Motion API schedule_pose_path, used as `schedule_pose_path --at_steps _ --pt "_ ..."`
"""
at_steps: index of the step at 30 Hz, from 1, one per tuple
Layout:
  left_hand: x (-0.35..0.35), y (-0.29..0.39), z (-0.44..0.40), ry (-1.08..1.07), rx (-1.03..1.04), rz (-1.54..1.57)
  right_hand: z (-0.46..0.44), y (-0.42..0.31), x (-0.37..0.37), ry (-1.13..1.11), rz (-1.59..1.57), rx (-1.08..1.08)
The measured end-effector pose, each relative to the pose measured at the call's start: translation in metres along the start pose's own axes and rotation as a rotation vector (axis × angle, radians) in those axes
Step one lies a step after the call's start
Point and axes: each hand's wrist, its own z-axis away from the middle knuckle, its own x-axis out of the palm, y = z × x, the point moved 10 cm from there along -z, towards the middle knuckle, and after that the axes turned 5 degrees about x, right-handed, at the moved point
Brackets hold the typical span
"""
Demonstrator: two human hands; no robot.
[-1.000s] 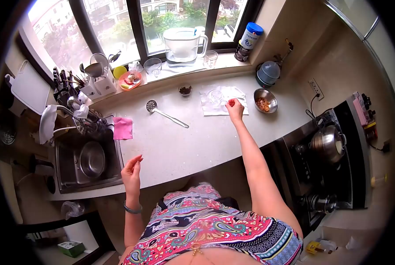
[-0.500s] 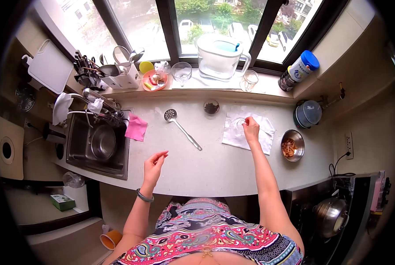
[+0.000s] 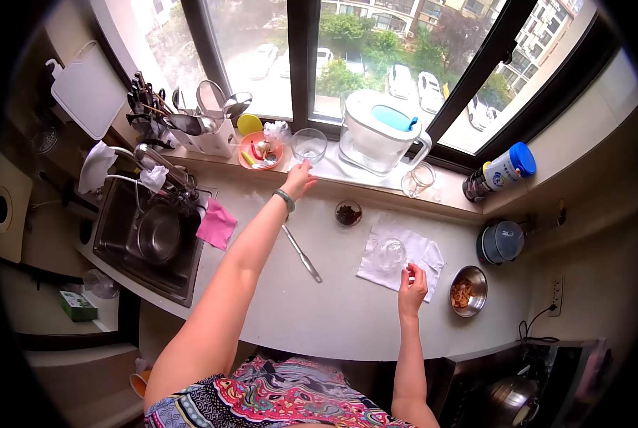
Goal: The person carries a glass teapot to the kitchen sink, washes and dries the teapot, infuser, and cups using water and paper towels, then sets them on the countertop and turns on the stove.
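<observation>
My left hand reaches over the counter to the windowsill, its fingers stretched toward a clear glass bowl. The fingertips are at the bowl's near side; whether they touch it I cannot tell. My right hand hovers at the front edge of a folded white cloth, fingers loosely bent and apart, with nothing seen in them. On the cloth sits a small clear glass dish. Between the hands stands a little glass bowl of dark bits. My left forearm hides the head of the slotted spoon.
A steel bowl with orange-brown food stands at the right. The sink and a pink cloth are at the left. Along the sill are a plate of garlic and chilli, a water filter jug and a glass cup.
My left hand has gone from above the front of the counter up to the glass bowl on the sill. My right hand has drawn back from the glass dish on the cloth. The view has shifted.
</observation>
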Motion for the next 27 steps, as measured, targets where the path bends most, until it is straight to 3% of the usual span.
schedule_pose_path --at_steps 1,5,8,11,14,19,21,25,27 --pt "0.003 -0.018 -0.015 -0.056 -0.097 0.113 0.008 -0.003 -0.006 0.016 -0.012 0.02" --pt "0.01 0.002 -0.016 -0.015 0.12 0.254 0.028 -0.018 -0.006 0.01 -0.005 0.088" --pt "0.007 0.024 0.061 -0.179 0.069 0.306 0.032 -0.054 0.012 -0.01 -0.066 0.112" --pt "-0.034 0.045 0.164 -0.251 0.055 0.429 0.037 -0.128 0.06 -0.046 -0.184 -0.029" --pt "-0.124 0.041 0.253 -0.21 0.0 0.373 0.061 -0.214 0.127 -0.138 -0.331 -0.184" --pt "-0.362 0.017 0.337 -0.006 0.034 0.061 0.161 -0.338 0.298 -0.386 -0.329 -0.276" --pt "-0.46 0.022 0.352 0.091 0.066 -0.103 0.229 -0.396 0.392 -0.537 -0.341 -0.528" --pt "-0.609 0.066 0.363 0.244 0.069 -0.157 0.322 -0.516 0.525 -0.371 -0.095 -1.054" --pt "-0.659 0.085 0.356 0.252 0.047 -0.152 0.319 -0.552 0.568 -0.162 0.169 -1.046"
